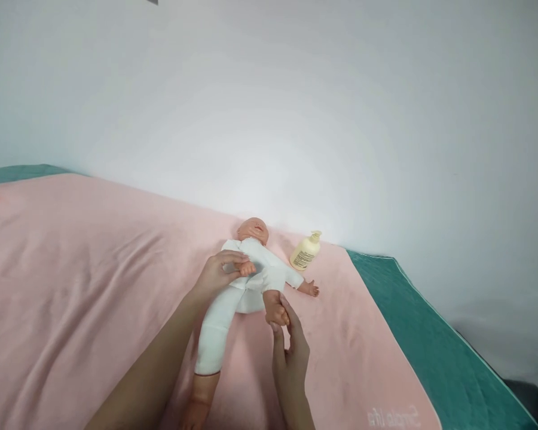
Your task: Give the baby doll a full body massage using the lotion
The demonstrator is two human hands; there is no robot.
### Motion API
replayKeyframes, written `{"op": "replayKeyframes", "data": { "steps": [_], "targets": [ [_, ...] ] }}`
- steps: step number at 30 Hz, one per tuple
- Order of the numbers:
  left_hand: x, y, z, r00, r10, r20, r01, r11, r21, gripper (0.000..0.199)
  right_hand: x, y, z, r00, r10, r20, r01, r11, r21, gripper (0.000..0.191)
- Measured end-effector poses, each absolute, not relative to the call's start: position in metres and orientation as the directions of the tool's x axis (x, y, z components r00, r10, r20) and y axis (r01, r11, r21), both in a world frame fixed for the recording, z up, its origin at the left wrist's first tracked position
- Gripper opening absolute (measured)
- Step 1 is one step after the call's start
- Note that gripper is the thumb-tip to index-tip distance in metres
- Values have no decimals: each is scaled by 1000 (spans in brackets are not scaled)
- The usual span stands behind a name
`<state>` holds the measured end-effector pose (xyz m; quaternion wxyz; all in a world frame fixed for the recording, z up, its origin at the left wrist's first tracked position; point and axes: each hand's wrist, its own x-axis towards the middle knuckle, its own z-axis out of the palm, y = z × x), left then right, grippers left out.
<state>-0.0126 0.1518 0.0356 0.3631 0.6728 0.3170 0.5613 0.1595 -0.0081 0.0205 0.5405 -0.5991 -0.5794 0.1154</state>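
Note:
A baby doll (251, 298) with a white cloth body lies on its back on a pink blanket (94, 269), its head toward the wall. My left hand (222, 270) is closed around one of the doll's arms, near its small plastic hand, over the torso. With thumb and fingers, my right hand (291, 340) grips the doll's foot (277, 310) on the right, and that leg is raised and bent. The doll's other leg (213, 340) stretches toward me. Its other arm (307, 286) lies out to the right.
A pale yellow pump bottle (305, 251) stands on the blanket just right of the doll, close to the white wall (269, 107). Green bedding (421, 316) shows beyond the blanket's right edge, and at the far left. Faint lettering (392, 416) marks the blanket's near right corner.

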Motion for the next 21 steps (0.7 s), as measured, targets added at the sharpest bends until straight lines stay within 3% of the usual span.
{"op": "replayKeyframes", "data": {
  "steps": [4,8,12,16,19,21],
  "targets": [
    [-11,153,36,342,742,576,118,-642,758,16,157,8,33,287,822,492,558,274,-783,42],
    [-8,154,34,407,682,608,173,-711,682,15,156,13,34,275,822,499,552,289,-782,42],
    [-10,154,35,390,699,599,136,-688,713,15,158,8,24,282,825,489,564,270,-780,41],
    [-17,152,39,201,828,523,29,-539,842,19,160,-8,15,294,827,479,554,261,-790,41],
    [-22,156,39,-116,906,408,-120,-421,899,28,160,-27,10,279,829,485,556,272,-785,40],
    [-26,164,35,-342,892,296,-278,-397,875,32,159,-41,4,254,831,495,562,290,-775,39]
  ]
}}
